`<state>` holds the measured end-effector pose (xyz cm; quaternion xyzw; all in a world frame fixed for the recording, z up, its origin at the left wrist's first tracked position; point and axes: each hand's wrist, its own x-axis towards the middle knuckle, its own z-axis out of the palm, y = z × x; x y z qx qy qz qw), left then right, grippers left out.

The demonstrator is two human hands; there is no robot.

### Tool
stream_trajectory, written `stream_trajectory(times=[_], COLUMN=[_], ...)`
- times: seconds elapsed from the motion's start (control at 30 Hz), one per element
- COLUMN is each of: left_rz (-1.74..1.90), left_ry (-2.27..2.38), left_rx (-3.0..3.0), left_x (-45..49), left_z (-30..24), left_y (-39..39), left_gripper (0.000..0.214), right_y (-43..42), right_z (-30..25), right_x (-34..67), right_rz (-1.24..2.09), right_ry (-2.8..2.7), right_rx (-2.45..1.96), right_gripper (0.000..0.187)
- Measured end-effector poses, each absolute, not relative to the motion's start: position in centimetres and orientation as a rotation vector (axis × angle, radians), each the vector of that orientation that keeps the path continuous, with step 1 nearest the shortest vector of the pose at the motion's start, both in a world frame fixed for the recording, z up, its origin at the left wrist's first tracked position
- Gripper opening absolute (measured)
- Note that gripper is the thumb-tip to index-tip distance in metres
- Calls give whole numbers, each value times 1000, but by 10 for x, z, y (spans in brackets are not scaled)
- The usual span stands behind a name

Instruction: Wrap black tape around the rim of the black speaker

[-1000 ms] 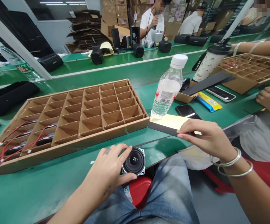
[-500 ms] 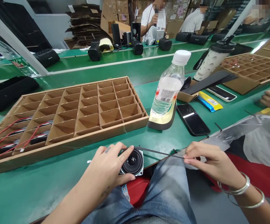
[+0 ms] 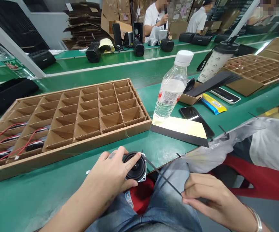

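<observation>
A small round black speaker (image 3: 139,170) with a metal frame sits at the table's front edge, partly over my lap. My left hand (image 3: 116,169) grips it from the left, the index finger lying across its upper rim and the thumb at its lower edge. From that rim a thin black strip (image 3: 164,178) runs taut down to the right. Its far end is pinched between thumb and fingers of my right hand (image 3: 202,196), which is held low over my right leg. Beyond the speaker lies a yellow sheet with a black strip edge (image 3: 180,130).
A divided cardboard box (image 3: 91,137) holds several wired speakers at its left. A water bottle (image 3: 169,88) stands on the yellow sheet. Behind it are a phone (image 3: 203,124), a yellow-blue packet (image 3: 214,104) and a patterned cup (image 3: 214,62). Plastic film (image 3: 209,158) hangs at the right edge.
My right hand has moved down and slightly left, so the strip now slopes steeply downward. The yellow sheet by the bottle, curled up before, now lies flat. My left hand stays on the speaker.
</observation>
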<state>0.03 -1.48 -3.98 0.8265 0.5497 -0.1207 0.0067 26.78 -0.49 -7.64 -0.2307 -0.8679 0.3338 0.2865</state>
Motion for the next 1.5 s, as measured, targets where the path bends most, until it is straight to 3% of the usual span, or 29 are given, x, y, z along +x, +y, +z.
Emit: stream_trajectory(times=[0.33, 0.47, 0.57, 0.67, 0.8, 0.93, 1.23, 1.5], left_rz=[-493, -560, -604, -452, -102, 33, 289, 115], left_ry=[1733, 1891, 1967, 1748, 1208, 1153, 1503, 1595], left_rx=[2759, 2689, 2498, 2438, 2435, 2447, 2575, 2561], left_x=[9, 25, 29, 12, -27, -45, -32, -25], left_z=[-41, -40, -34, -25, -25, -39, -69, -60], left_y=[-25, -27, -18, -5, 7, 10, -17, -19], left_gripper=[61, 65, 82, 94, 73, 65, 72, 69], right_y=[-26, -2, 25, 47, 64, 72, 83, 82], right_z=[-73, -67, -60, -50, -35, -26, -52, -74], right_x=[238, 238, 239, 236, 227, 218, 236, 244], right_rz=[595, 499, 467, 416, 390, 328, 644, 809], right_ry=[-2533, -2532, -2445, -2339, -2274, -2277, -2295, -2267], right_rx=[-567, -494, -540, -605, -596, -567, -632, -689], right_gripper=[28, 18, 8, 3, 5, 5, 11, 11])
